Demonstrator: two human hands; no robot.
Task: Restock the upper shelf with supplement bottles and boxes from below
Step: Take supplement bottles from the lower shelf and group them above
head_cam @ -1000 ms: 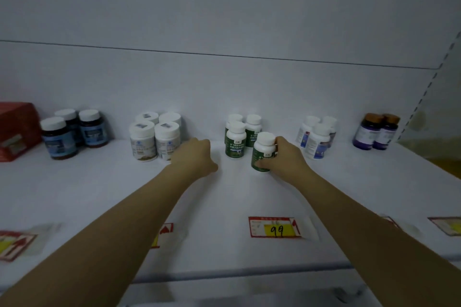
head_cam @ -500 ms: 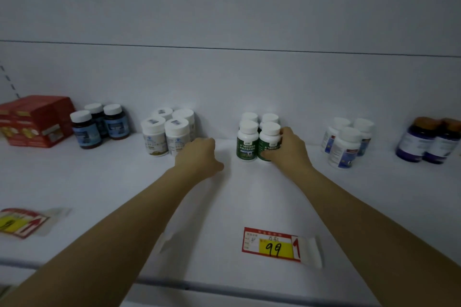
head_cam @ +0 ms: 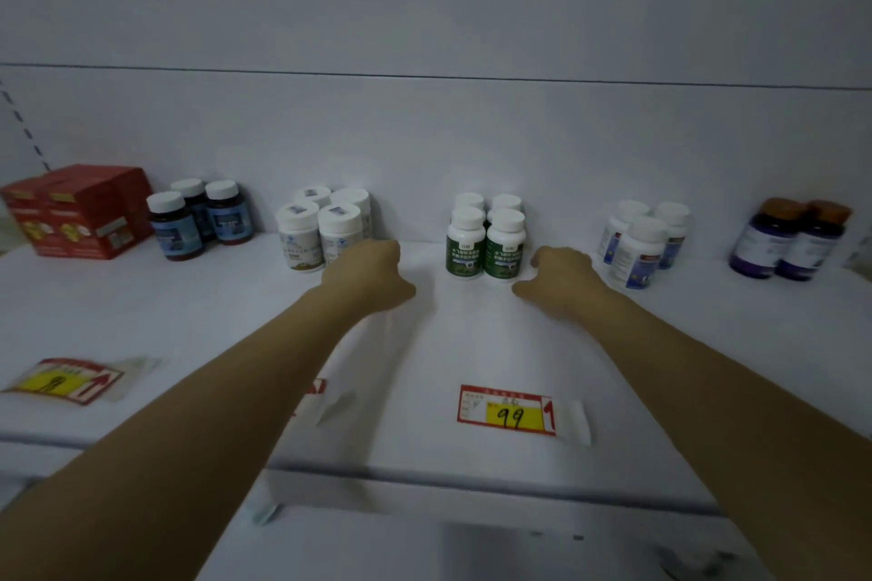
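Observation:
Several green-labelled bottles [head_cam: 486, 241] with white caps stand in a tight cluster near the back of the white shelf [head_cam: 472, 344]. My right hand [head_cam: 561, 281] hovers just right of that cluster, fingers loosely curled and holding nothing, a small gap between it and the nearest bottle. My left hand [head_cam: 370, 274] rests on the shelf between the green bottles and a cluster of white bottles [head_cam: 323, 229], fingers curled under, gripping nothing. Its knuckles sit close to the front white bottle.
Along the back stand red boxes [head_cam: 80, 212], dark blue-labelled bottles [head_cam: 198, 219], white bottles with blue-red labels [head_cam: 644, 241] and purple bottles with orange caps [head_cam: 792, 241]. Price tags lie near the shelf's front edge, one reading 99 [head_cam: 507, 410].
My right hand set the green bottle into the cluster, let go and drew back to the right. My left hand stayed in place. The view shifted left.

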